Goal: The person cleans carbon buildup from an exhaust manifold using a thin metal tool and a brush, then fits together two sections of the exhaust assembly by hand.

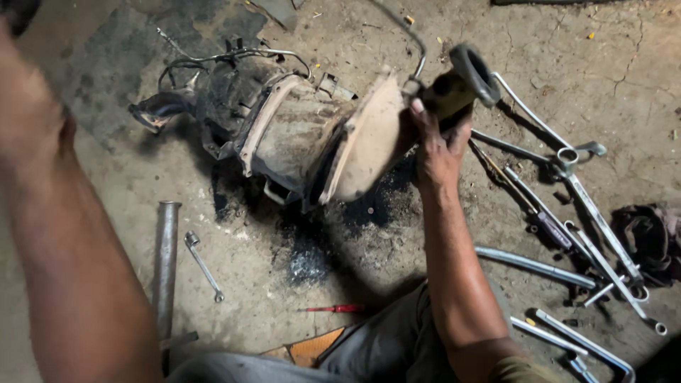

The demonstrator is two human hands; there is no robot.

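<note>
The right hand [438,145] is clamping its grip round the gearbox [298,131] shaft, tilting it off the floor [397,42]; the left hand's grip I cannot tell, being blurred at far left.

Counted on the concrete floor: one grimy gearbox housing [284,135], upper centre of frame. One steel pipe [167,266] and one ring spanner [203,267], lower left. One red-handled screwdriver [337,308], bottom centre. One dark rag [649,237], right edge. Roughly eight long wrenches and bars [567,213], piled at right; overlap prevents an exact count. Two hands: left hand [32,120], right hand [438,152].
</note>
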